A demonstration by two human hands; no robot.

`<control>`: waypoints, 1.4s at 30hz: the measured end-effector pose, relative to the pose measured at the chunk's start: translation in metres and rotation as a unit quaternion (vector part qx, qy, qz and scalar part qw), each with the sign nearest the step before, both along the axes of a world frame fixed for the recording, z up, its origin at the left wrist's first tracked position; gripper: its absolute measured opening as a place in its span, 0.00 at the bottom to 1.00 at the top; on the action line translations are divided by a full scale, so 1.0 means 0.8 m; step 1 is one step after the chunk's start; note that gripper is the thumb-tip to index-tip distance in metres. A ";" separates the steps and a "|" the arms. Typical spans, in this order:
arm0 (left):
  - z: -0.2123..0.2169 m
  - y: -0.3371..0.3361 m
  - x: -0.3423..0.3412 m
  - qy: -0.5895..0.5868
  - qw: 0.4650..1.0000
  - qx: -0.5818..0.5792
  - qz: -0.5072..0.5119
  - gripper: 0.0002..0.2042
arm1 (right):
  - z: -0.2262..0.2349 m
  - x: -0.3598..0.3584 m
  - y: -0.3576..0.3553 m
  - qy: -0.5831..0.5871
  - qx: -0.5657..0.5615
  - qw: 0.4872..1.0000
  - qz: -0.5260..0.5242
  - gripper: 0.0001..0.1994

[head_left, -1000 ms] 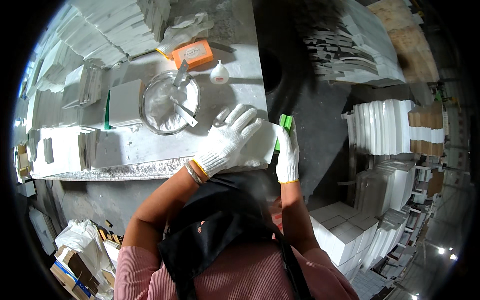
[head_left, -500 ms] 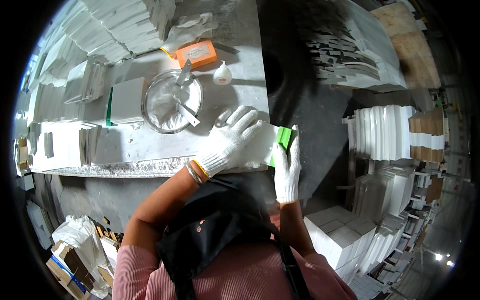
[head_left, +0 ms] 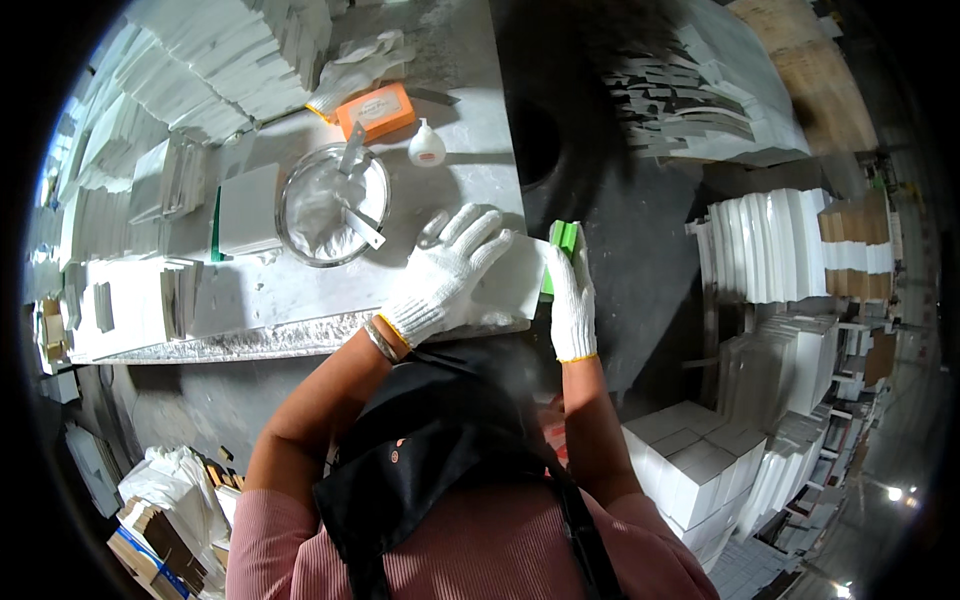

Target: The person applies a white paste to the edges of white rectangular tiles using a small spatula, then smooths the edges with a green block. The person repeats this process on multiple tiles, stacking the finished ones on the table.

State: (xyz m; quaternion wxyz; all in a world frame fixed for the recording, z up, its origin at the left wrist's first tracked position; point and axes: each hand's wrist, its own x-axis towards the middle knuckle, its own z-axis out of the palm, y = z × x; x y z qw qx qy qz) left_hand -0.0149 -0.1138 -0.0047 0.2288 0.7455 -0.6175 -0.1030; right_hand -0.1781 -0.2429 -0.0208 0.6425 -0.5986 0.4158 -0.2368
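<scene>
Both hands wear white knit gloves. My left hand lies flat, fingers spread, on a white rectangular tile at the table's right corner. The tile sticks out a little past the table edge. My right hand is closed around a green block, which sits against or close beside the tile's right edge. Part of the block is hidden by the glove. Left of my left hand stands a round metal bowl of white paste, with a putty knife and a second blade in it.
Beyond the bowl are a white squeeze bottle, an orange box and a spare glove. Stacks of white tiles fill the table's left side. More stacked slabs and white boxes stand on the floor at right.
My right hand and the green block have moved up along the tile's right edge. The whole view has shifted slightly. My left hand stays flat on the tile.
</scene>
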 end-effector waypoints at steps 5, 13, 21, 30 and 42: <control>-0.012 0.000 0.002 -0.035 0.999 0.015 -0.010 0.45 | 0.021 -0.021 0.029 0.013 -0.067 0.997 0.019 0.34; 0.002 0.002 -0.001 -0.027 1.000 0.010 0.001 0.47 | -0.039 -0.022 -0.015 -0.090 0.100 0.991 -0.018 0.33; 0.009 -0.005 -0.072 -0.054 0.995 0.049 0.068 0.50 | -0.035 -0.055 -0.024 -0.072 0.124 0.987 -0.071 0.34; -0.001 0.003 -0.047 -0.095 0.991 -0.094 0.003 0.29 | 0.009 -0.030 -0.017 -0.100 0.053 0.992 -0.050 0.33; 0.023 0.057 -0.010 0.194 0.909 -0.321 0.182 0.15 | 0.045 0.030 -0.005 -0.006 -0.088 0.994 0.057 0.33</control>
